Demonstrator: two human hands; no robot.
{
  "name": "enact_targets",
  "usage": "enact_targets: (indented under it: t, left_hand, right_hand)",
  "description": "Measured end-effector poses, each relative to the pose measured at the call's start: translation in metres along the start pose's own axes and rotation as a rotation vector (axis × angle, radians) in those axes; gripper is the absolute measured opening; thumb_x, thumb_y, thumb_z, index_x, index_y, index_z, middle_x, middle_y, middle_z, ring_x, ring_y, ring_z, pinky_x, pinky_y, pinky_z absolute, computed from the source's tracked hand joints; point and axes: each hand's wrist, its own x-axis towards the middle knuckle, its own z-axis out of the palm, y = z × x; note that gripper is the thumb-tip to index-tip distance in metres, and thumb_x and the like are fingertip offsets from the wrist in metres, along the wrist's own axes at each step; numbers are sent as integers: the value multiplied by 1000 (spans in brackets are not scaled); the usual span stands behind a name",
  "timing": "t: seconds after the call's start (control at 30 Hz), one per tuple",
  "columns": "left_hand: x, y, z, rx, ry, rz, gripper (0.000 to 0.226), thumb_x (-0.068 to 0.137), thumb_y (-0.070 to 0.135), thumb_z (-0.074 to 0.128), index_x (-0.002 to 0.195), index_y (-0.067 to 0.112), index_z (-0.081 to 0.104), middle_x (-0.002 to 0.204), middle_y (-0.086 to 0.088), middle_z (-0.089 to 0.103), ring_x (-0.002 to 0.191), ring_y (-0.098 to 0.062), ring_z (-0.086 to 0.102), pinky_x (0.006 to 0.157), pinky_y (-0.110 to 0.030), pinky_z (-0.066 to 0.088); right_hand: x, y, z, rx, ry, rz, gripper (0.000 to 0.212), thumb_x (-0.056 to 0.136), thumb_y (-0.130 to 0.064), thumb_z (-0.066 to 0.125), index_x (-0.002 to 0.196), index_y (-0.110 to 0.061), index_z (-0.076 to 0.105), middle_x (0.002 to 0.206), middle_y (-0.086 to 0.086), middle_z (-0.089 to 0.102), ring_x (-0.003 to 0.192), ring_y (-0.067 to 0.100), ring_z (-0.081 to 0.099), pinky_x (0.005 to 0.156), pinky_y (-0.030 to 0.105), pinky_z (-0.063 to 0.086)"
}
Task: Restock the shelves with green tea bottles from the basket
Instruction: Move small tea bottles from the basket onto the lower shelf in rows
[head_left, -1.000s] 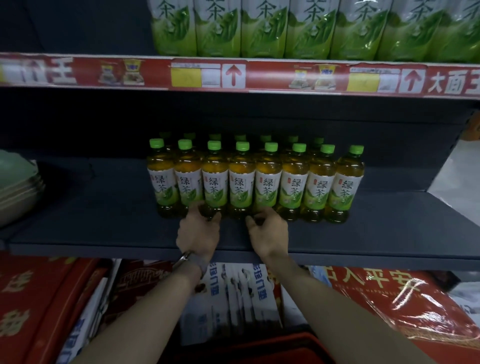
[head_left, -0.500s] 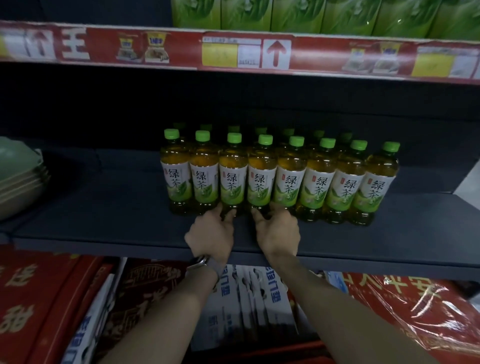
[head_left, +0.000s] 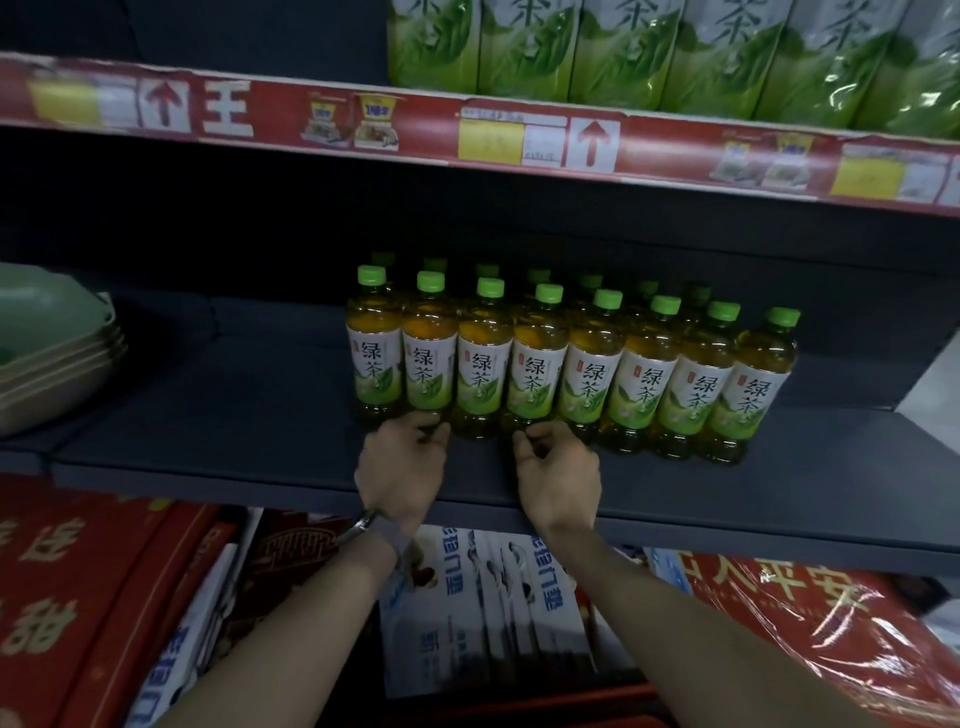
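Presently, item one: green tea bottles (head_left: 540, 374), a front row of eight with green caps, more caps behind, standing on our dark shelf (head_left: 208, 441) just beyond our fingertips. Our left hand (head_left: 402, 467) rests knuckles-up at the foot of the second bottle from the left, fingers (head_left: 415, 427) curled loosely together against its base, grasping nothing that we can see. Our right hand (head_left: 558, 475) lies just beside it at the foot of the fourth bottle, its fingers (head_left: 530, 441) bent inward and near-closed, empty as far as we can tell.

Item two, handling, by our judgement: full bottles, fairly heavy for their size; thin plastic walls that give under squeeze; glossy labels (head_left: 480, 382) likely slick. Best hold is the waist below the label or the shoulder under the cap; nudging from the base keeps them upright.

Item three, not accounted for: the basket is not clearly in view, only a red edge (head_left: 519, 701) at the bottom of the frame that may be its rim; back-row count uncertain in shadow; fingertip contact with the bottles hidden behind our knuckles; stacked green bowls (head_left: 47, 364) cut off at the left
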Motion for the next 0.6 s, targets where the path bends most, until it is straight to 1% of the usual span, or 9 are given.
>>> enact_targets:
  t: [0.07,0.1,0.2,0.27,0.33,0.4,0.47,0.53,0.6]
  left_hand:
    - [2,-8,-11,17,19,-3,16,95,40,69,106,38,80,105,8,79,102,-22,71,85,-37,60]
    - [3,-12,-16,10,29,0,15,95,38,70,106,36,80,105,9,79,102,-21,71,85,-36,59]
    - [10,-26,-26,-56,45,23,20,94,36,73,112,29,79,105,6,79,102,-20,72,89,-38,59]
    - [19,-34,-33,-73,58,42,22,93,33,75,114,25,77,100,6,78,99,-20,72,89,-38,59]
    - [30,-39,-41,-94,83,62,20,92,27,78,111,23,75,91,10,74,96,-18,71,87,-34,58]
    - [41,-42,-47,-131,120,86,23,89,22,81,111,21,74,90,11,70,96,-17,71,84,-28,54]
    - [51,-46,-48,-143,130,114,36,85,22,85,117,19,69,101,4,70,100,-17,69,84,-28,51]
    - [61,-50,-47,-142,88,102,56,83,27,88,131,18,61,119,-2,63,108,-15,61,89,-28,47]
    - [68,-52,-46,-168,17,66,75,81,32,90,142,15,52,128,-3,53,114,-15,53,95,-29,44]
  right_hand:
    - [-3,-3,5,-42,-61,-31,24,99,-47,66,114,-29,71,106,-4,76,104,25,70,87,39,57]
    - [-5,-6,8,-55,-78,-51,25,99,-48,65,115,-30,71,108,-5,76,105,25,70,88,38,57]
    - [-10,-19,19,-77,-113,-110,28,99,-49,64,120,-31,70,110,-7,75,107,23,70,88,37,57]
    - [-12,-29,28,-81,-135,-148,30,100,-48,64,124,-31,69,109,-7,75,105,22,69,86,36,56]
    - [-14,-37,37,-72,-151,-175,28,100,-47,64,121,-29,69,101,-10,73,101,21,69,81,34,54]
    - [-16,-45,46,-29,-174,-175,26,100,-44,65,122,-29,68,89,-16,66,98,20,68,81,36,56]
    - [-16,-51,54,28,-198,-150,32,100,-42,66,130,-30,66,83,-21,60,99,19,68,83,39,58]
    - [-15,-57,61,55,-191,-134,30,100,-41,67,127,-28,67,80,-22,60,97,18,69,82,39,58]
    - [-15,-61,68,61,-168,-126,29,99,-43,68,123,-27,68,82,-19,63,94,17,69,81,38,59]
